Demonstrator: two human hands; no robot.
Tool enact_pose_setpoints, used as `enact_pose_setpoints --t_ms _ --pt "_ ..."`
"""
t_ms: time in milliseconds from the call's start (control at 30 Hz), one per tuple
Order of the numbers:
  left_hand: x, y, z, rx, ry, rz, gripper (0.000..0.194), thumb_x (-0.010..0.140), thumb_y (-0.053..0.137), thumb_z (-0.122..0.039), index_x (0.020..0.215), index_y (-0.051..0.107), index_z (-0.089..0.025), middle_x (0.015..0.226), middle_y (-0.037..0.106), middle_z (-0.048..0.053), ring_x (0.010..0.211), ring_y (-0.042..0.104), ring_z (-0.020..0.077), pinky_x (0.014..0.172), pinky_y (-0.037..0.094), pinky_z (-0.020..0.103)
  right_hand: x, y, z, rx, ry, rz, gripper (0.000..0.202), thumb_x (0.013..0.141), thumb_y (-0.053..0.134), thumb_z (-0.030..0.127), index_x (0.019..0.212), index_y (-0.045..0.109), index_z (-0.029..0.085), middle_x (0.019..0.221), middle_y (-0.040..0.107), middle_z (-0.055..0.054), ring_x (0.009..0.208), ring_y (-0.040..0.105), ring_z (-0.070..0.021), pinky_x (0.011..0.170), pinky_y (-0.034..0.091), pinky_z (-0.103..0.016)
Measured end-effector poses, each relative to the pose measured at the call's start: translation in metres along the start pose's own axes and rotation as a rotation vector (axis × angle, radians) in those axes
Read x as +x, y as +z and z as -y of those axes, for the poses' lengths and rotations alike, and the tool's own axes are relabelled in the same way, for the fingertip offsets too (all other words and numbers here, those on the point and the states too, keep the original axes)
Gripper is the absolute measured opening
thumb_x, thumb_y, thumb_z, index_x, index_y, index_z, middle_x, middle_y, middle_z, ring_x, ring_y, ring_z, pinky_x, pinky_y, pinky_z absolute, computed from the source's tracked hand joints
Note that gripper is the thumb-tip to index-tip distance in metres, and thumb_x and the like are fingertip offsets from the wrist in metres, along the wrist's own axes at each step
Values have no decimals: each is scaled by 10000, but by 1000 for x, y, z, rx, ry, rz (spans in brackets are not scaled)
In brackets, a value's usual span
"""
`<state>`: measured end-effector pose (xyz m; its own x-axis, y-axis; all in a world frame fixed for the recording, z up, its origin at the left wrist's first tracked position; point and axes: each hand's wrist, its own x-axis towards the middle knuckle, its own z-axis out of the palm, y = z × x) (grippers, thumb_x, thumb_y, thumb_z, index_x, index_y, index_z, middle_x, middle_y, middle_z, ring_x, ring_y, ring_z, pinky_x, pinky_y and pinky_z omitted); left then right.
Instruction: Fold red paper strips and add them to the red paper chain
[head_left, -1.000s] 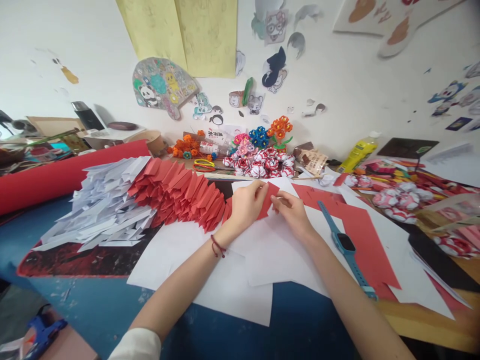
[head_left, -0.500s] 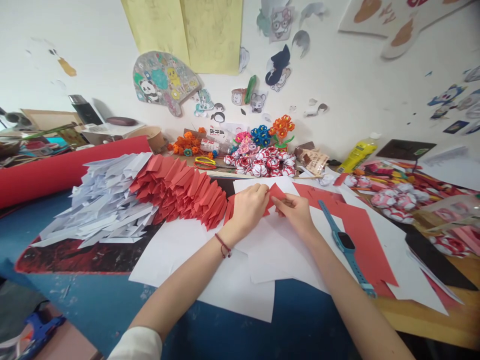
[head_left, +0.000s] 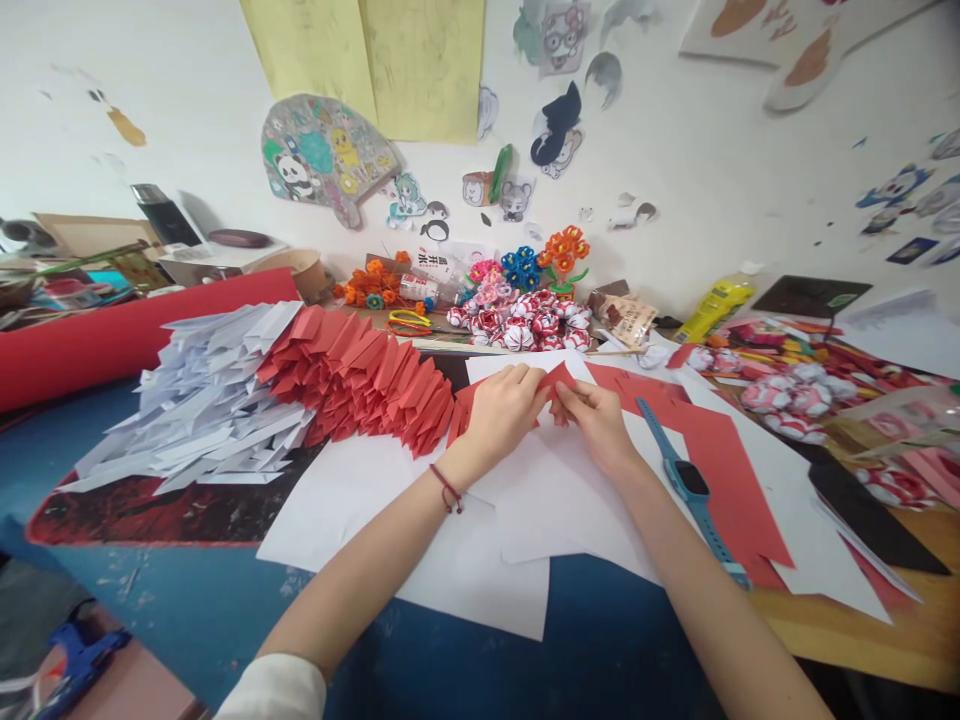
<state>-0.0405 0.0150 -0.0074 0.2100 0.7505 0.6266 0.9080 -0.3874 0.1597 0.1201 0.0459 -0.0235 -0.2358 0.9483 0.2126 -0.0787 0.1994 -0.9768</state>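
A small piece of red paper (head_left: 558, 378) is held between my two hands, above white sheets (head_left: 480, 590) on the table. My left hand (head_left: 504, 408) pinches it from the left, its fingers curled and partly hiding it. From the right, my right hand (head_left: 595, 420) grips its edge between thumb and fingers. Left of my hands, folded red paper pieces (head_left: 360, 375) stand packed in a long row. Beyond them lies a heap of folded white paper pieces (head_left: 210, 400).
A blue watch (head_left: 691, 480) lies on red sheets (head_left: 739, 490) at the right. Red-and-white paper balls (head_left: 521, 325) and craft flowers (head_left: 562, 255) line the wall. A red roll (head_left: 135, 335) spans the left, and a blue glue gun (head_left: 79, 655) sits lower left.
Both hands, still gripping the red paper, have shifted slightly to the right. The paper piles and the watch stay in place.
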Motion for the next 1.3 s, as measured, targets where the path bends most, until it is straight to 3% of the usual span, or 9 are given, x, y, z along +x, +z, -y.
enact_pose_setpoints --t_ms 100,233,333,433,567,767,1000,1167,1300 --pt "1 2 2 -141 -130 73 185 976 469 -302 1009 619 -198 886 709 29 807 649 160 662 411 240 0 0 2 -24 14 -2 341 788 719 482 691 672 159 603 628 -28 512 541 -126 515 421 -267" --pt "-1 3 2 -192 -133 58 245 994 427 -316 1078 632 -212 910 733 38 806 677 161 672 426 231 -1 0 5 -168 -41 -79 334 779 720 488 716 700 161 639 650 -32 563 565 -138 564 453 -272" --pt "-5 4 0 -65 -51 46 285 999 411 -283 1192 601 -195 921 735 51 797 684 159 621 426 224 0 -1 5 -210 -91 -126 322 759 737 490 747 733 168 733 706 -51 711 650 -185 699 515 -303" --pt "-7 2 0 93 93 42 362 989 404 -196 1327 514 -127 1038 731 86 797 689 153 604 446 231 0 -1 2 -60 -30 -82 328 746 758 473 840 761 159 809 746 -74 770 697 -221 795 547 -369" --pt "-7 -5 -2 274 247 60 447 979 318 -108 1410 437 -99 1335 601 153 868 695 156 699 507 259 0 -1 0 129 35 -53 319 714 802 434 864 771 155 843 756 -88 751 717 -237 779 583 -409" --pt "-6 -6 -6 386 354 146 503 981 259 -106 1469 379 -106 1446 482 192 987 670 202 782 529 312 -2 -1 -1 172 16 -65 321 697 815 434 853 770 157 839 752 -75 795 717 -237 763 598 -391" --pt "-6 -5 -6 377 296 169 507 988 276 -136 1490 350 -136 1466 460 180 1047 644 210 865 518 337 -5 0 4 203 5 7 301 746 779 438 900 770 180 897 749 -78 894 709 -252 830 582 -413" --pt "-7 -6 -10 313 324 156 507 978 280 -132 1478 362 -99 1458 457 213 1046 645 224 854 507 350 -4 -1 5 166 -8 -57 300 740 775 456 866 766 184 858 739 -62 846 705 -235 805 584 -401" --pt "-6 -8 -16 55 151 77 445 1003 322 -266 1388 496 -127 1270 640 165 955 677 203 798 495 305 -2 -4 3 115 -29 -99 273 737 778 445 795 751 180 760 711 -34 732 682 -196 746 582 -360"
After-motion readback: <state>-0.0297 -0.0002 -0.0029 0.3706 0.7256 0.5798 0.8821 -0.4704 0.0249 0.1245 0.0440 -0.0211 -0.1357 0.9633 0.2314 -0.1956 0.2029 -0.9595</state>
